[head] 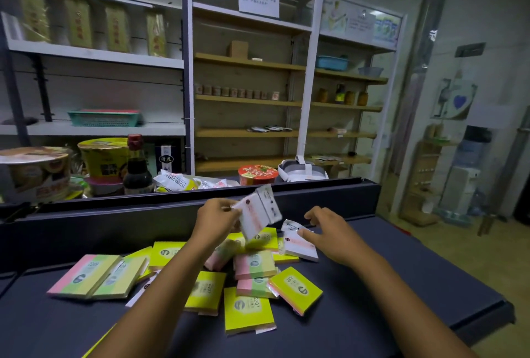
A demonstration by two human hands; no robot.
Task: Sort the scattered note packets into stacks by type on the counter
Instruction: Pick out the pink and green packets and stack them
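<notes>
Sorting barely begun: the left hand (218,215) pinches white packets (259,214) above the heap (246,280) on the surface (401,286). The right hand (329,231), grip relaxed, touches another white packet (299,247) at the heap's far edge. The yellow and pink-green packets lie jumbled, unsorted.

Behind the counter, a dark glass sauce bottle with a red cap (137,165) is flanked by yellow (104,157) and red-lidded (257,174) noodle cups, below a teal plastic basket (104,118).
</notes>
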